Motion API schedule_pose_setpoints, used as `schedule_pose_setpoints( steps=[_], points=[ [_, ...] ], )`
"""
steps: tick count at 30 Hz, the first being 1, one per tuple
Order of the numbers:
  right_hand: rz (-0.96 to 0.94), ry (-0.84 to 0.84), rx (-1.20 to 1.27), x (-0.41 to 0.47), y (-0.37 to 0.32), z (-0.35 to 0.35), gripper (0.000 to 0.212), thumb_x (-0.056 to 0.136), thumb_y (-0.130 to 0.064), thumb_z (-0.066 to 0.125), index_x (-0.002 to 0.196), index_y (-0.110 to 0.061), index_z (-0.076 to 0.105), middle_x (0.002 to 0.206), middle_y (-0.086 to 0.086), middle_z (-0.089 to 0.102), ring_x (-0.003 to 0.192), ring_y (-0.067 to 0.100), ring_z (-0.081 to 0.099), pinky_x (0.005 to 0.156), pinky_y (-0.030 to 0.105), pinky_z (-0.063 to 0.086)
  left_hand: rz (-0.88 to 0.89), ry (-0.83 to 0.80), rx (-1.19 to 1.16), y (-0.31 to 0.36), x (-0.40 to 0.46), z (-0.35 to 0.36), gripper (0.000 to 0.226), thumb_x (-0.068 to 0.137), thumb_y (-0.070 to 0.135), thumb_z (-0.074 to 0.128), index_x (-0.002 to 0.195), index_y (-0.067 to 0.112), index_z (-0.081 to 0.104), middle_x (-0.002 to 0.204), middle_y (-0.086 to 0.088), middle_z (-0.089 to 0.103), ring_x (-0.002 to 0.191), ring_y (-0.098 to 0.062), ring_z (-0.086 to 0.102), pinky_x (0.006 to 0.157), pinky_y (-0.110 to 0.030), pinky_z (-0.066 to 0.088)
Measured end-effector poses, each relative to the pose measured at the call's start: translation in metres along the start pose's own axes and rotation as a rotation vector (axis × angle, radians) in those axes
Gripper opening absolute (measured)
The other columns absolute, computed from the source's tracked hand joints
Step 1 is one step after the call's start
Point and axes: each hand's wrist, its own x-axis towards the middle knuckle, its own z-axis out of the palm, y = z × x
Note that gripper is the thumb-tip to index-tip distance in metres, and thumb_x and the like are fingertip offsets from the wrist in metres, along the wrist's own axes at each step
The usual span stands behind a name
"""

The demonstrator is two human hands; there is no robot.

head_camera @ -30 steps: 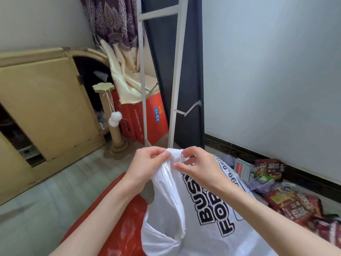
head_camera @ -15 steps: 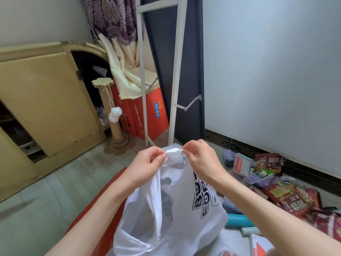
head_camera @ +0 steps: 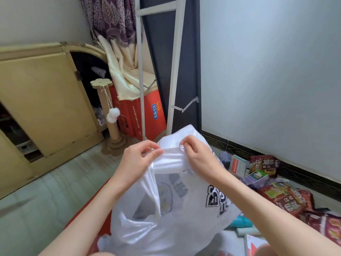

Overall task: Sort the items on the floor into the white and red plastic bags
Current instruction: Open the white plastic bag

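Cabinet (head_camera: 42,100) stands at the left wall, one door ajar. Frame (head_camera: 173,67), white metal, leans upright in the corner against a dark panel. Orange box (head_camera: 145,113) sits at its foot, cream cloth draped over the top. Scratching post (head_camera: 110,115) stands just beside the box, two white pompoms hanging from its cap.

White bag (head_camera: 177,215) is raised in front of me, above the floor, black lettering on its right face. Its mouth is pulled partly open — handle strip stretched taut between my two hands. Red bag (head_camera: 88,213) lies flat on the floor beneath it, showing only at its left edge.

Snack packets (head_camera: 284,198), red and brown, lie heaped along the right wall, well apart from both bags' mouths. Small boxes (head_camera: 238,164) lie beside them nearer the corner.

My left hand (head_camera: 137,161) pinches the bag rim between thumb and curled fingers. My right hand (head_camera: 199,156) pinches the other end of the strip — fingers bent over it.
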Motion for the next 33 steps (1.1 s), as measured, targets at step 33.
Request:
schedule_pose_setpoints(
  steps=[33],
  points=[
    [-0.171,-0.047,-0.175,-0.003,0.025,-0.027,0.038,0.069,-0.065,0.053,0.101,-0.046,0.059,0.101,-0.018,0.064,0.091,-0.001,0.057,0.081,0.023,0.046,-0.082,-0.096,-0.169,-0.006,-0.001,-0.006,0.018,0.093,0.025,0.048,0.085,0.018,0.062,0.071,0.015,0.061,0.070,0.003,0.052,0.069,-0.013,0.041]
  ],
)
